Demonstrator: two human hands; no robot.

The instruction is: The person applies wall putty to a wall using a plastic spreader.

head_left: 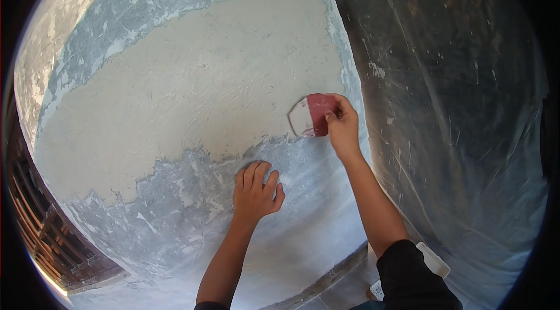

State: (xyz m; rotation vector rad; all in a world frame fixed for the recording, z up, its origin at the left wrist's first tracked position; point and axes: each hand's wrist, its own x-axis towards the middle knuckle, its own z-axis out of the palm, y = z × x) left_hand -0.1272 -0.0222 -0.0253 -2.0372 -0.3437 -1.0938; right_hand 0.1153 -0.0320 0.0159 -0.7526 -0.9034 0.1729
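My right hand (343,125) is closed on a flat red putty spreader (321,112), with thumb and fingers pinching its right side. Pale filler coats the spreader's left part, and it lies against the wall near the lower right of a broad pale filler patch (192,76). Below the patch's ragged lower edge, my left hand (255,192) rests on the grey-blue wall (181,216). Its fingers are slightly bent, the thumb stands apart, and it holds nothing.
A dark plastic sheet (449,105) spattered with white hangs along the right. At the lower left is a brown wooden lattice (49,234). A white tray-like container (433,260) shows partly behind my right sleeve, above the tiled floor (341,291).
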